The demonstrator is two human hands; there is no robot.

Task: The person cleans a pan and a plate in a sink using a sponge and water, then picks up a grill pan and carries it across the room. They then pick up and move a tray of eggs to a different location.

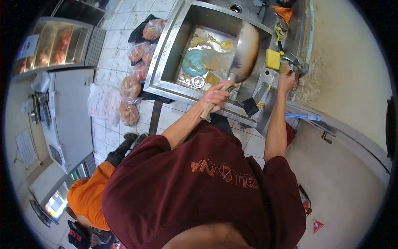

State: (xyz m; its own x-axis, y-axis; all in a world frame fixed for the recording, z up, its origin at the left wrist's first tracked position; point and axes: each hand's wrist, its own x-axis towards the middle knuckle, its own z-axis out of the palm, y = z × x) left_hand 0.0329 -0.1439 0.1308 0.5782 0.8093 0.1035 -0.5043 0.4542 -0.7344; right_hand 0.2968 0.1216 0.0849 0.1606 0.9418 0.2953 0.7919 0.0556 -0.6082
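Observation:
My left hand [216,98] is closed around the wooden handle of a wok [247,52]. The wok is tipped on its side over the steel sink [166,68], its browned underside facing right. What looks like murky liquid [217,61] runs from its lip into the basin. Below it in the sink lie a round turquoise item [192,63], a drain strainer [198,82] and yellowish food scraps. My right hand [287,79] has its fingers closed on the metal tap [295,62] at the sink's right edge. Beside that hand sits a yellow sponge [272,59].
Bagged food [130,87] and a white sack [103,103] lie on the tiled floor left of the sink. A person in orange [91,195] is behind me on the left. A black scraper-like piece [250,107] rests on the sink ledge. The wall [348,54] stands close on the right.

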